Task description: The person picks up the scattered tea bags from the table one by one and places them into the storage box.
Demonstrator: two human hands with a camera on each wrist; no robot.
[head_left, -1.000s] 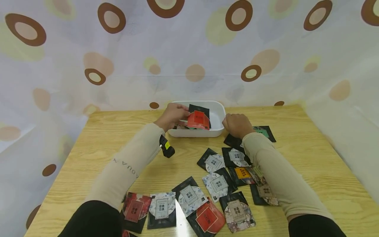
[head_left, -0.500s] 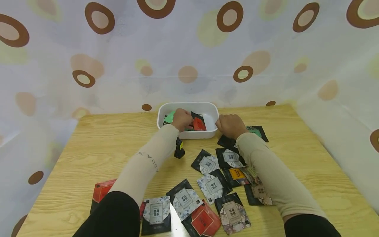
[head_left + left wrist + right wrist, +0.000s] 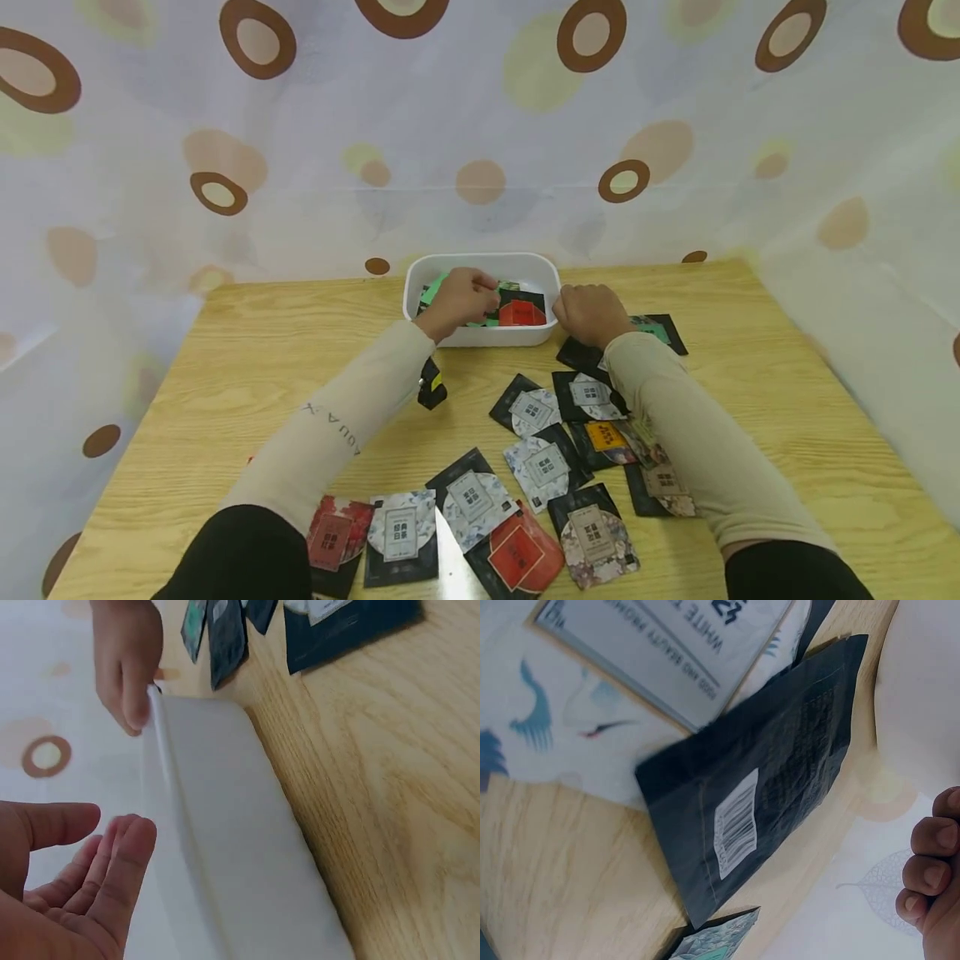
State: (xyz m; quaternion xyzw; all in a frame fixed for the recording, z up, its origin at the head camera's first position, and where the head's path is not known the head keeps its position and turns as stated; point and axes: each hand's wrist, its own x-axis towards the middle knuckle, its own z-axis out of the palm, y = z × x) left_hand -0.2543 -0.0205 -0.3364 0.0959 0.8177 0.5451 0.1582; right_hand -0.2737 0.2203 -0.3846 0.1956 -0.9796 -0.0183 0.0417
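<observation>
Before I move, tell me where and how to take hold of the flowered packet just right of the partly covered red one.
Pinch the flowered packet by its long right edge, coming in from the right. It lies flat, and that edge has bare table beside it, so fingers could probably slip under; the red packet crowds its left side.

Soft, even brightness fills the head view, washing the patterned backdrop [image 3: 315, 217] and wooden table [image 3: 300, 342]. A stark white glare burns on the near part of the table, right of a white-and-black packet [image 3: 401, 537]; small print on the packets is too soft to read. The left wrist view is dimmer and bluish, a narrow shadow edging the white box [image 3: 232, 817]. The right wrist view is also dim, fine text sinking into a dark packet [image 3: 780, 772].
</observation>
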